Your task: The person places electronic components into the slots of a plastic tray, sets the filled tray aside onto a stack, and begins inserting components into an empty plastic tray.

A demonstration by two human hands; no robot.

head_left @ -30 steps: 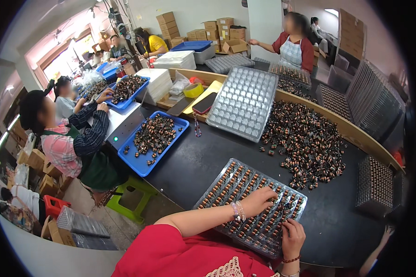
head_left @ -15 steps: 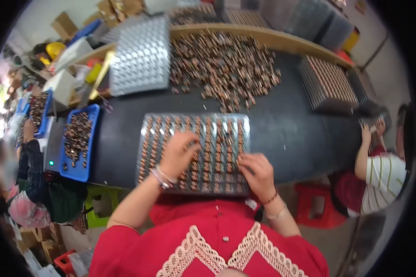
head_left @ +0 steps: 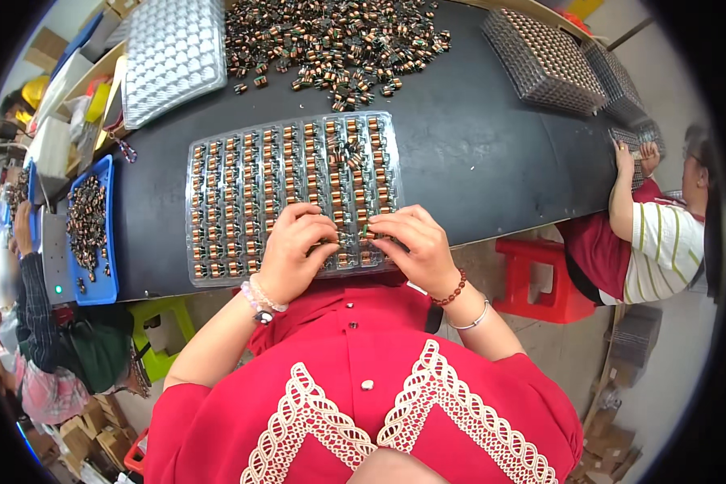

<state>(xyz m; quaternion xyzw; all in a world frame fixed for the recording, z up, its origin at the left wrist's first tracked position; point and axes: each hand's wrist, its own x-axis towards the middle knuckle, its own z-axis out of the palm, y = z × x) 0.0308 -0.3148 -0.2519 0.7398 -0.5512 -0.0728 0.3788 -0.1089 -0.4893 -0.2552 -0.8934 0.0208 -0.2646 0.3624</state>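
A clear plastic tray [head_left: 190, 234] lies before me, its pockets filled with rows of small copper-wound coils [head_left: 252, 173]. A few loose coils [head_left: 345, 153] lie on top of the rows near its upper right. Over the lower middle of the tray is my left hand [head_left: 295, 252], fingers curled and thumb close to the fingertips; what they hold, if anything, is hidden. Beside it, above the tray's lower right, my right hand [head_left: 419, 246] pinches a small coil [head_left: 369, 232] between thumb and fingers.
A large heap of loose coils [head_left: 339, 48] sits at the back of the dark table [head_left: 452, 185]. An empty tray [head_left: 173, 60] leans at far left, above a blue bin [head_left: 111, 242] of coils. Stacked filled trays [head_left: 544, 60] stand at far right. Other people work on both sides.
My view has shifted, so the tray appears farther up and left. My hands have come closer together, the right moving in from the tray's right edge to its lower right rows.
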